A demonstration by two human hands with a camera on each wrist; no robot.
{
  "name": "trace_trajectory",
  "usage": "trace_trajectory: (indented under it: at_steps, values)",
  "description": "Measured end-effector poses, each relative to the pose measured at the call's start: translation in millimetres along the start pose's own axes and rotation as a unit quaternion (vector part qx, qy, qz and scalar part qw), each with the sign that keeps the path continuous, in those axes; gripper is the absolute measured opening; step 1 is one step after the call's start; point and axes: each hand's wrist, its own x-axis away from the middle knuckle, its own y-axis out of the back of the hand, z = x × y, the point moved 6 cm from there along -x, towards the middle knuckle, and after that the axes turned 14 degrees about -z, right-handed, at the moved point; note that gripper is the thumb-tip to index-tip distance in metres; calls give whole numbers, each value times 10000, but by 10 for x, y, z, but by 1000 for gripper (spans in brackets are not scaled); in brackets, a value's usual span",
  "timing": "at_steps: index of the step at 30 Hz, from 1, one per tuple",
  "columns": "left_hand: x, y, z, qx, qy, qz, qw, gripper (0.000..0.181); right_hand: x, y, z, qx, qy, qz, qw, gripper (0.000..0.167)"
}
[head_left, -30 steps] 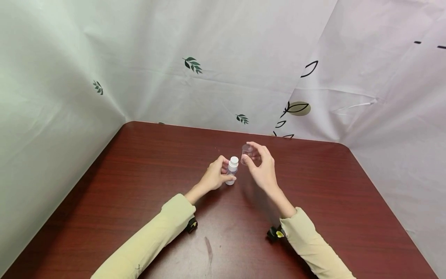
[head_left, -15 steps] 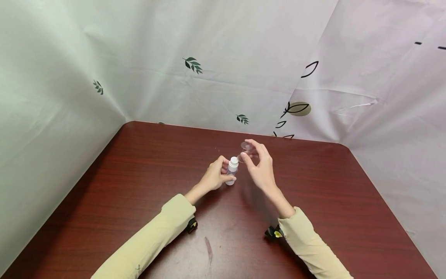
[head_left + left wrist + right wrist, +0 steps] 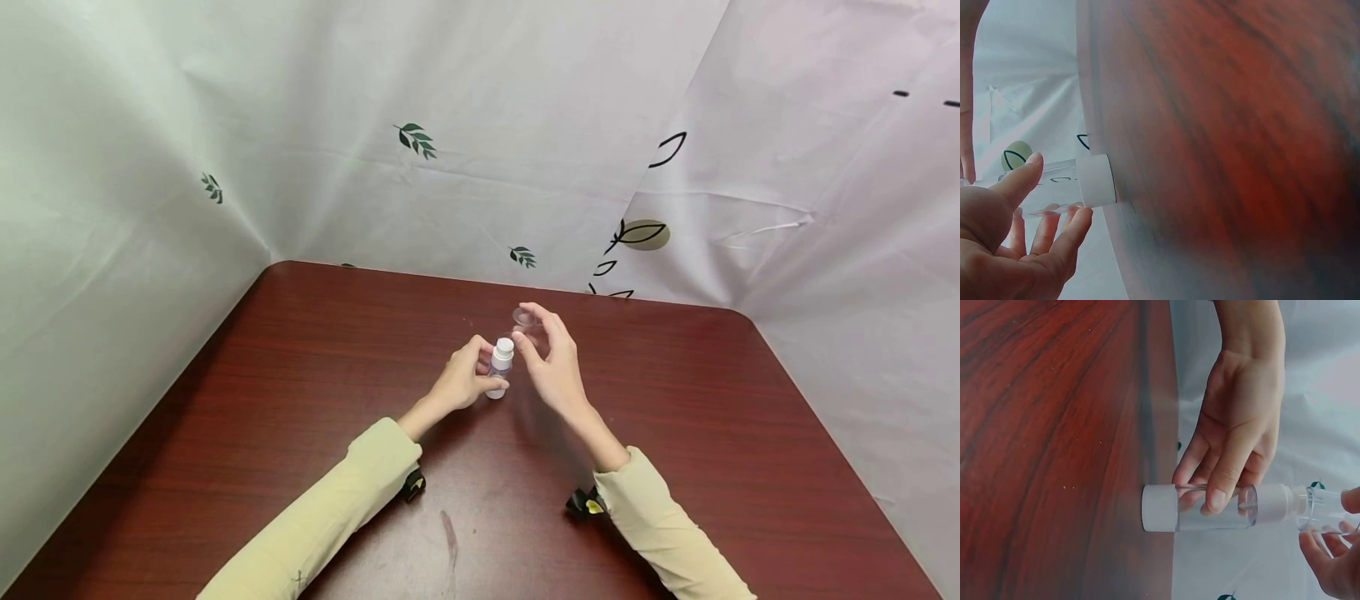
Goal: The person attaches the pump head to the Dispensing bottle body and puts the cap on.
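A small clear pump bottle (image 3: 502, 358) with a white base and white top stands upright on the table. My left hand (image 3: 459, 381) grips its transparent body between thumb and fingers; the white base (image 3: 1096, 181) shows below the fingertips in the left wrist view. My right hand (image 3: 557, 367) holds a clear cap (image 3: 1324, 509) by its sides, thumb opposite fingers. In the right wrist view the cap's open rim lies over the tip of the white pump head (image 3: 1297, 501). Part of the cap is hidden behind my right fingers in the head view.
The dark red wooden table (image 3: 337, 350) spreads out on all sides of the bottle. A pale curtain (image 3: 480, 150) with leaf prints hangs behind its far edge. Black wrist straps (image 3: 585, 504) sit under both sleeves.
My right hand has moved left with the clear cap, from beside the bottle to over its pump top, tilting the cap along the way. The left hand and bottle have stayed put.
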Motion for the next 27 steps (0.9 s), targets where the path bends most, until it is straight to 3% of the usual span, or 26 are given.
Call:
trace_trajectory:
  at_steps: [17, 27]
  values:
    - [-10, -8, 30, -13, -20, -59, 10000, 42, 58, -90, -34, 5, 49, 377, 9993, 40]
    - [-21, -1, 27, -83, 85, 30, 9999, 44, 58, -104, -49, -11, 341, 403, 9986, 40]
